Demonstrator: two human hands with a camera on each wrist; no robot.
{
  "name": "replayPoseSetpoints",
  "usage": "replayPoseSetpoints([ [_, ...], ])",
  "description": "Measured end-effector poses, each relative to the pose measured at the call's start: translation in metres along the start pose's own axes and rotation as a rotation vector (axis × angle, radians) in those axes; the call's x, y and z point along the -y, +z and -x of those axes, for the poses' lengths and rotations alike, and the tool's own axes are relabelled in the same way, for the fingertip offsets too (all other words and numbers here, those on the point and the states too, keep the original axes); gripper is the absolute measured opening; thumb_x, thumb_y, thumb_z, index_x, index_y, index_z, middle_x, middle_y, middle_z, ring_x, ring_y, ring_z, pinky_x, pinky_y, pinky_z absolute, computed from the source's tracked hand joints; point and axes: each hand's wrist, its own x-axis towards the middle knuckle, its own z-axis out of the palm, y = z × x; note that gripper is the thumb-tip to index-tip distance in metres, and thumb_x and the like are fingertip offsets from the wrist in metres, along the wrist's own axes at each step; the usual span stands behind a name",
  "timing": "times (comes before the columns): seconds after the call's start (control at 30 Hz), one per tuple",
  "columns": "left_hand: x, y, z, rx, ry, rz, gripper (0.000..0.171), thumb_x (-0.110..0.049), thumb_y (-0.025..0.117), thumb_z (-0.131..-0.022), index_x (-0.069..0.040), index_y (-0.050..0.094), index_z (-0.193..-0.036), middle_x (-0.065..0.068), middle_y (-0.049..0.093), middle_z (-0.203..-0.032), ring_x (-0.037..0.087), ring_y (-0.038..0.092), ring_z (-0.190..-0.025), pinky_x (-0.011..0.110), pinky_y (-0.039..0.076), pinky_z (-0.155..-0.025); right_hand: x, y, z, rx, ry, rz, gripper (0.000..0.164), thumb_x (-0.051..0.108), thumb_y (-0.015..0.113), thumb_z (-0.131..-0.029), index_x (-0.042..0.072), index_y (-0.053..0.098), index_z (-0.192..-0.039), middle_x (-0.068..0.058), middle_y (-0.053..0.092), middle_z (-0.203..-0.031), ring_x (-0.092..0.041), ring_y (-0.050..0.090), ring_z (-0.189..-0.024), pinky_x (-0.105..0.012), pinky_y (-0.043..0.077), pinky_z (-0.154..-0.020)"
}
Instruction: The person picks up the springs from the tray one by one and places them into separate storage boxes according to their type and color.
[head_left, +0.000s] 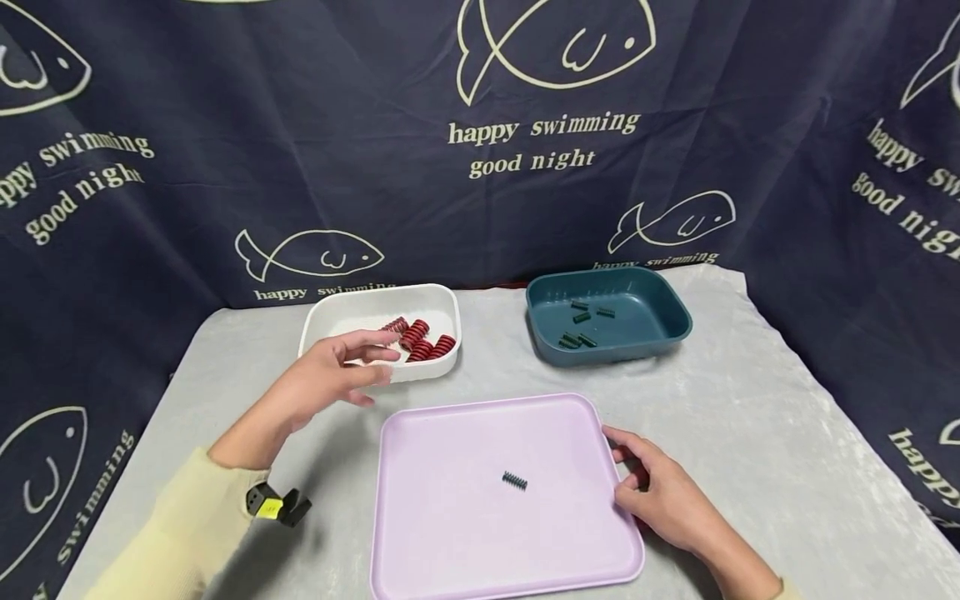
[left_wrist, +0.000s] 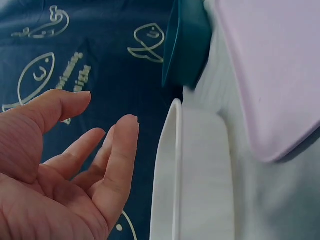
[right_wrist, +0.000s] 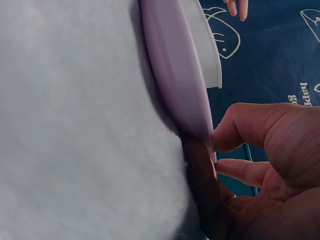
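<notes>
My left hand [head_left: 322, 379] is held above the near left side of a white bin [head_left: 352, 302], its fingers spread and loosely bent around nothing. Several red coil springs [head_left: 415, 334] lie in that bin, just beyond the fingertips. In the left wrist view the same hand [left_wrist: 75, 185] hovers beside the bin's wall. My right hand [head_left: 663, 492] grips the right rim of a lilac tray [head_left: 450, 533], thumb on the edge and fingers along its side; in the right wrist view some fingers reach below the rim. One small dark green spring [head_left: 514, 481] lies near the tray's middle.
A teal bin [head_left: 637, 343] with several small dark green springs [head_left: 582, 317] stands at the back right. The table has a pale grey cloth [head_left: 750, 433]. A dark blue curtain [head_left: 420, 192] with fish prints surrounds the back and sides. A black device [head_left: 277, 504] sits at my left wrist.
</notes>
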Motion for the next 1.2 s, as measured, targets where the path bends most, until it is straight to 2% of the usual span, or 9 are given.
replayPoseSetpoints([
  [0.23,0.015,0.021,0.026,-0.004,0.014,-0.013,0.067,-0.007,0.073,-0.092,-0.001,0.044,-0.152,0.026,0.053,-0.142,0.03,0.067,-0.109,0.044,0.063,-0.081,-0.002,0.002,-0.001,-0.003,0.005,0.014,0.076,-0.007,0.066,-0.078,0.007,0.048,-0.151,-0.009,0.061,-0.12,-0.011,0.055,-0.081,-0.022,0.047,-0.065],
  [0.47,0.043,0.035,0.05,-0.036,-0.006,-0.016,0.07,-0.008,0.074,-0.09,0.003,0.042,-0.152,0.03,0.049,-0.141,0.029,0.065,-0.109,0.034,0.06,-0.083,-0.003,0.002,-0.002,0.03,0.019,-0.005,0.077,-0.007,0.067,-0.079,0.006,0.046,-0.152,-0.01,0.059,-0.119,-0.012,0.055,-0.081,-0.023,0.049,-0.062],
  [0.63,0.058,0.044,0.066,-0.087,-0.066,-0.047,0.071,-0.013,0.078,-0.09,0.0,0.044,-0.152,0.022,0.052,-0.144,0.032,0.062,-0.119,0.029,0.057,-0.086,-0.003,0.001,-0.002,0.041,0.026,-0.031,0.078,-0.007,0.067,-0.079,0.006,0.045,-0.152,-0.012,0.059,-0.12,-0.013,0.056,-0.079,-0.026,0.052,-0.056],
  [0.8,0.066,0.053,0.077,-0.128,-0.074,-0.055,0.07,-0.016,0.079,-0.091,-0.005,0.046,-0.153,0.016,0.049,-0.152,0.036,0.052,-0.133,0.037,0.054,-0.098,-0.002,-0.001,-0.001,0.029,0.009,-0.036,0.078,-0.008,0.066,-0.079,0.005,0.045,-0.153,-0.013,0.058,-0.122,-0.012,0.056,-0.078,-0.028,0.053,-0.052],
  [0.9,0.072,0.06,0.083,-0.16,-0.089,-0.056,0.073,-0.016,0.081,-0.089,-0.009,0.047,-0.153,0.012,0.046,-0.155,0.035,0.05,-0.135,0.037,0.053,-0.099,-0.003,-0.001,-0.002,0.022,-0.002,-0.035,0.078,-0.009,0.065,-0.078,0.005,0.045,-0.153,-0.013,0.058,-0.121,-0.011,0.056,-0.078,-0.028,0.053,-0.052],
  [0.97,0.076,0.064,0.086,-0.18,-0.106,-0.054,0.075,-0.015,0.083,-0.087,-0.01,0.048,-0.153,0.01,0.046,-0.156,0.033,0.052,-0.132,0.033,0.055,-0.094,-0.003,-0.001,-0.003,0.022,-0.005,-0.031,0.078,-0.009,0.065,-0.078,0.005,0.046,-0.152,-0.013,0.058,-0.12,-0.011,0.056,-0.078,-0.028,0.053,-0.053],
  [1.03,0.08,0.068,0.09,-0.199,-0.125,-0.056,0.078,-0.015,0.084,-0.085,-0.011,0.048,-0.153,0.009,0.048,-0.153,0.028,0.057,-0.124,0.029,0.057,-0.08,-0.003,-0.001,-0.003,0.024,-0.002,-0.016,0.078,-0.008,0.066,-0.079,0.005,0.046,-0.152,-0.012,0.058,-0.119,-0.011,0.055,-0.079,-0.027,0.052,-0.054],
  [1.2,0.089,0.073,0.095,-0.186,-0.153,-0.009,0.083,-0.012,0.084,-0.085,-0.007,0.041,-0.156,0.015,0.052,-0.145,0.023,0.063,-0.105,0.028,0.05,-0.055,-0.003,0.0,-0.004,0.039,0.013,0.008,0.077,-0.007,0.066,-0.079,0.004,0.045,-0.153,-0.011,0.059,-0.118,-0.012,0.054,-0.08,-0.026,0.051,-0.057],
])
